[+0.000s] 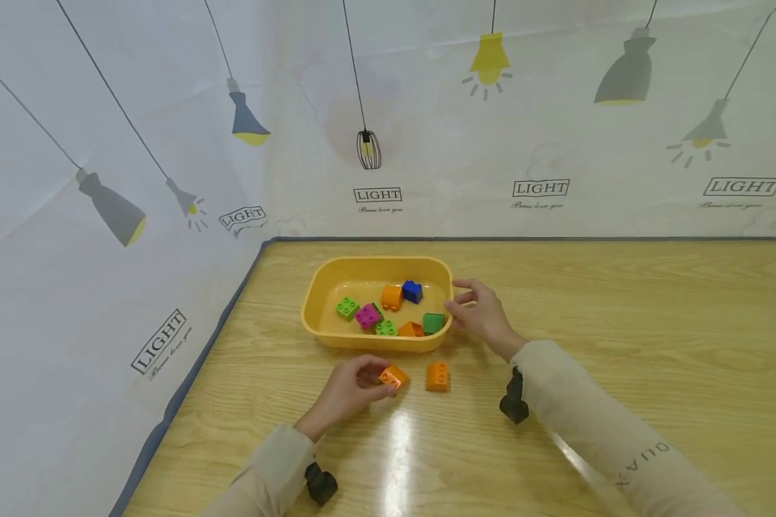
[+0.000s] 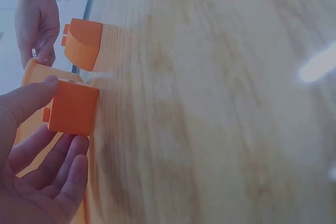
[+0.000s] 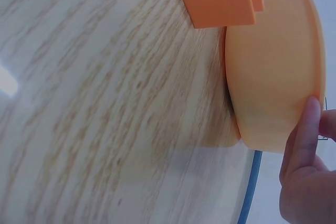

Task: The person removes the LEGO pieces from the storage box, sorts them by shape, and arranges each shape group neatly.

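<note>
In the head view my left hand (image 1: 344, 391) pinches an orange toy building block (image 1: 394, 377) just in front of a yellow plastic bin (image 1: 362, 340). The left wrist view shows this block (image 2: 74, 109) between thumb and fingertips, its studs facing left. A second orange block (image 1: 437, 377), with a curved side, sits on the table right of the held one. My right hand (image 1: 488, 316) holds the bin's right end by the rim. In the right wrist view, a finger lies against the outer wall of the bin (image 3: 273, 72); the other fingers are partly hidden.
Several blocks lie inside the bin: a blue one (image 1: 412, 291), a magenta one (image 1: 368, 316), a dark green one (image 1: 433, 323), light green ones (image 1: 346, 308) and orange ones (image 1: 391, 297). The wooden table (image 1: 621, 309) meets a lamp-printed sheet (image 1: 446, 143) at the back and left.
</note>
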